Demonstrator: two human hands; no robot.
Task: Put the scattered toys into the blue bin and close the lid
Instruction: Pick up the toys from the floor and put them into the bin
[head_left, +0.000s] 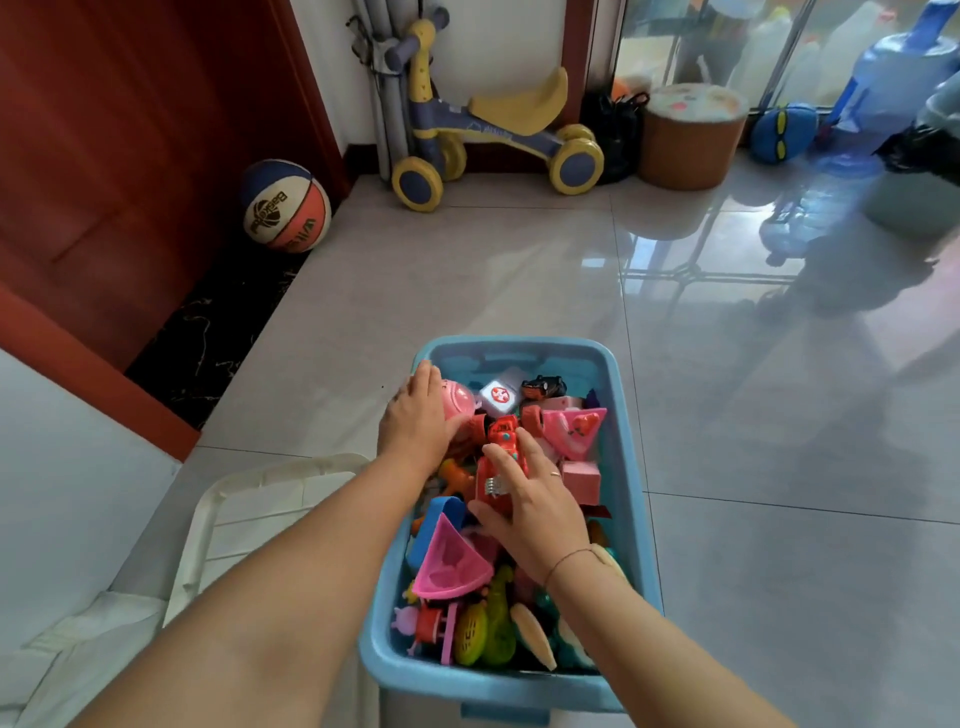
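Both hands reach forward, fingers seemingly spread.

Basketball, balance bike, round stool

A glossy pale tiled floor carries the blue bin, a white lid beside it, a basketball, a ride-on scooter and a round stool.

Blue bin heaped with toys, left hand on pink ball, right hand flat on red robot, white lid beside bin
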